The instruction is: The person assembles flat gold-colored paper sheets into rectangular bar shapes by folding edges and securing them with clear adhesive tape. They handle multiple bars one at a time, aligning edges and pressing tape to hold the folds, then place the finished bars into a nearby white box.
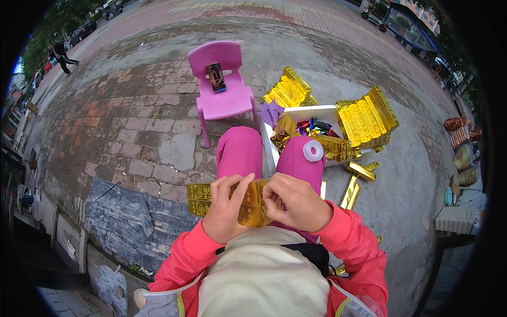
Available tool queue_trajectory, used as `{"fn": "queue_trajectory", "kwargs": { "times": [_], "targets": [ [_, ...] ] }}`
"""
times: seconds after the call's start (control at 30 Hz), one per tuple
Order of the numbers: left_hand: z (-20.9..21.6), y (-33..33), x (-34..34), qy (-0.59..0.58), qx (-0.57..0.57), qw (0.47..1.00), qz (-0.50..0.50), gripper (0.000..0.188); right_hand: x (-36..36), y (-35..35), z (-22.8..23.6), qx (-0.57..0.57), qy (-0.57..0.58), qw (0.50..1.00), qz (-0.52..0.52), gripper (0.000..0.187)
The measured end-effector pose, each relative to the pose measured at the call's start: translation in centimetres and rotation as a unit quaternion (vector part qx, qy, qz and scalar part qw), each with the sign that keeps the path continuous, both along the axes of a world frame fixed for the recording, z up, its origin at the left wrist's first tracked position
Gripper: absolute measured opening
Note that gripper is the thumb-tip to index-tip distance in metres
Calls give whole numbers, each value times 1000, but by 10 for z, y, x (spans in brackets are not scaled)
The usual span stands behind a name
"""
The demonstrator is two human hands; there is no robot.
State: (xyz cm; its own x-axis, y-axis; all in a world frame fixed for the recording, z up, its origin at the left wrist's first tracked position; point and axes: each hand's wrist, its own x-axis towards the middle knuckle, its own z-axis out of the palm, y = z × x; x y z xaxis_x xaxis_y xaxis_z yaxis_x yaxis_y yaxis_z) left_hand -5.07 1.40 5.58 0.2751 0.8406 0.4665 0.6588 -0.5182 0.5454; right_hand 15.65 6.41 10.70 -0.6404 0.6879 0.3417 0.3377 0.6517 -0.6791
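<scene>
Gold foil paper block (248,203): a stack of shiny gold box-shaped pieces with embossed faces, held over the person's lap, lying crosswise just in front of the torso. Left hand (228,207): curled about the near left part of the block, fingers folded over its top edge and thumb on its front face, gripping it. Right hand (296,203): closed on the right end of the block, fingertips pinching its upper edge. Both forearms in coral-pink sleeves (351,243); legs in magenta trousers (240,150) stretch ahead beyond the block. Roll of white tape (313,150): resting on the right knee, beyond the block and to its right. White box (311,112): on the paving past the knees, beyond the block, holding coloured foil scraps and gold pieces. Folded gold foil trays (367,116): piled at the right side of the white box; a second gold pile (289,89) behind it. Loose gold strips (355,182): on the ground right of the block, near the right knee. Pink plastic chair (222,87): standing well beyond the block, left of the white box, a phone (216,77) lying on its seat. Ground: brick and concrete paving (137,121)
</scene>
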Motion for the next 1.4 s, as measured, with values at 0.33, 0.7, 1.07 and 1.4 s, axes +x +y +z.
{"fn": "queue_trajectory", "kwargs": {
  "times": [0.33,0.7,1.07,1.4],
  "targets": [
    [8,-4,-10,-23,-16,999,23,102,8,3,-6,-107,70,990,-63,11],
    [12,-2,-12,-21,-28,999,18,103,9,12,-30,-250,184,946,-91,6],
    [16,2,-14,-12,2,999,52,106,6,2,-17,-224,171,958,-59,15],
    [11,0,-7,-15,9,999,47,104,-7,-13,-9,-55,72,989,-115,18]
  ]
}}
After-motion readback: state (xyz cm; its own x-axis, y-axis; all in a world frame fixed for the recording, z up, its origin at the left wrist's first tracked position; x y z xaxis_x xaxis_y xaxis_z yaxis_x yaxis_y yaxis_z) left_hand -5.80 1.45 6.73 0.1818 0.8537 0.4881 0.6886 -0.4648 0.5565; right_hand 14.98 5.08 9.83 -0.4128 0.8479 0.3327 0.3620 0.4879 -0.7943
